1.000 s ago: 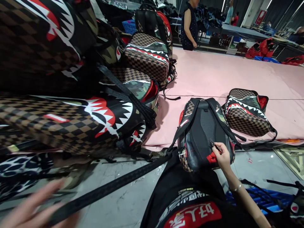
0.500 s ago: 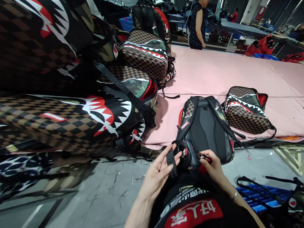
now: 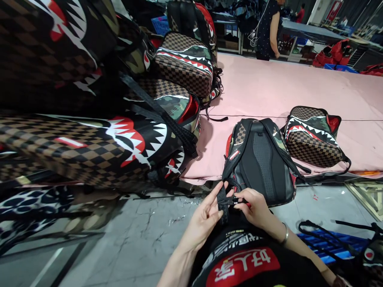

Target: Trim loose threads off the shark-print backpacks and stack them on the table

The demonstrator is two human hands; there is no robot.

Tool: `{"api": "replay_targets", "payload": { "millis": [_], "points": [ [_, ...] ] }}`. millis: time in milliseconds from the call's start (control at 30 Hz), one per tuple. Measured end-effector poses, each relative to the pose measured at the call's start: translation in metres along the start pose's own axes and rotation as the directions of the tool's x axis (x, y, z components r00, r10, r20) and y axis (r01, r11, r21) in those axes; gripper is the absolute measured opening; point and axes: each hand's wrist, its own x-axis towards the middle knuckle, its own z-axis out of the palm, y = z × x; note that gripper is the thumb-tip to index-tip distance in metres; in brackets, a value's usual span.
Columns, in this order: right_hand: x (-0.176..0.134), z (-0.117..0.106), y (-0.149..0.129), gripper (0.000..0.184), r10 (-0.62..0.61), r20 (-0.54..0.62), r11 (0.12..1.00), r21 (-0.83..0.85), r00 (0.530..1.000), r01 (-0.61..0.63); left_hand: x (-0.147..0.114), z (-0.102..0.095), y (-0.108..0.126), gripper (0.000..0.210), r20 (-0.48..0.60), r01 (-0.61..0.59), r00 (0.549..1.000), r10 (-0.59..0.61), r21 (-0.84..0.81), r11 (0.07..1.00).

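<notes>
My left hand (image 3: pixel 206 215) is closed on a black webbing strap (image 3: pixel 222 198), which lies across its fingers. Beside it, my right hand (image 3: pixel 254 205) grips a small red-and-black tool (image 3: pixel 236 200) with a shiny end. That end is right at the strap; the fingers hide most of the tool, so its kind is unclear. Just beyond both hands, a backpack (image 3: pixel 261 159) lies with its black padded back and shoulder straps facing up, its lower end overhanging the table edge.
A pink-covered table (image 3: pixel 269 87) stretches away ahead. To the right lies a checkered shark-mouth backpack (image 3: pixel 314 137). More such backpacks (image 3: pixel 119 147) are piled on the left. A blue crate (image 3: pixel 323 243) is on the floor at lower right. Another person (image 3: pixel 267 32) stands across the table.
My right hand has moved left with the small tool, bringing it up to the strap. My left hand keeps its hold, nearly in the same place. The view has shifted slightly.
</notes>
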Motion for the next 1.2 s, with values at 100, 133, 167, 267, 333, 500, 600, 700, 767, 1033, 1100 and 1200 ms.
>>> {"api": "replay_targets", "payload": {
  "millis": [100,133,167,267,333,500,600,700,767,1033,1100,1200],
  "points": [
    [0.001,0.0,0.001,0.011,0.01,0.001,1.0,0.01,1.0,-0.01,0.0,-0.001,0.0,0.067,0.018,-0.001,1.0,0.001,0.011,1.0],
    [0.001,-0.001,0.001,0.01,0.022,-0.01,1.0,0.018,1.0,-0.022,-0.001,0.0,0.001,0.066,0.023,-0.004,1.0,0.004,0.011,1.0],
    [0.0,-0.001,0.002,0.01,0.038,-0.027,0.999,0.027,0.999,-0.037,-0.001,0.001,0.002,0.066,0.022,-0.008,1.0,0.008,0.01,1.0],
    [-0.003,-0.004,0.002,0.009,0.072,-0.051,0.996,0.056,0.996,-0.069,-0.002,0.003,0.004,0.064,-0.001,-0.022,1.0,0.022,0.004,1.0],
    [-0.003,-0.005,-0.001,0.01,0.068,-0.014,0.996,0.065,0.998,-0.067,-0.002,0.004,0.004,0.065,-0.013,-0.014,1.0,0.014,-0.003,1.0],
    [0.002,-0.002,-0.006,0.006,0.039,0.04,0.999,0.009,0.998,-0.039,-0.003,0.007,0.002,0.064,0.003,-0.008,1.0,0.008,0.018,1.0],
    [0.004,0.001,-0.004,0.009,0.025,0.019,1.0,0.008,1.0,-0.025,-0.004,0.006,0.002,0.064,0.006,-0.008,1.0,0.008,0.024,1.0],
    [0.002,0.001,0.001,0.009,0.068,-0.033,0.997,0.04,0.997,-0.067,-0.004,0.003,0.003,0.063,0.005,-0.016,1.0,0.016,0.022,1.0],
    [-0.001,-0.001,0.003,0.007,0.102,-0.046,0.992,0.075,0.994,-0.098,-0.004,0.0,0.003,0.063,0.015,-0.031,0.999,0.03,0.021,0.999],
    [-0.002,0.0,0.003,0.007,0.105,-0.027,0.994,0.025,0.994,-0.104,0.0,-0.008,-0.003,0.063,0.106,-0.024,0.994,0.019,0.045,0.999],
    [-0.003,-0.001,0.001,0.007,0.128,-0.048,0.99,0.068,0.991,-0.124,-0.001,-0.009,0.0,0.062,0.11,-0.03,0.994,0.025,0.038,0.999],
    [-0.006,-0.005,0.0,0.009,0.18,-0.086,0.966,0.204,0.98,-0.16,-0.004,-0.01,0.006,0.065,0.158,-0.03,0.987,0.03,-0.007,1.0]
  ]
}}
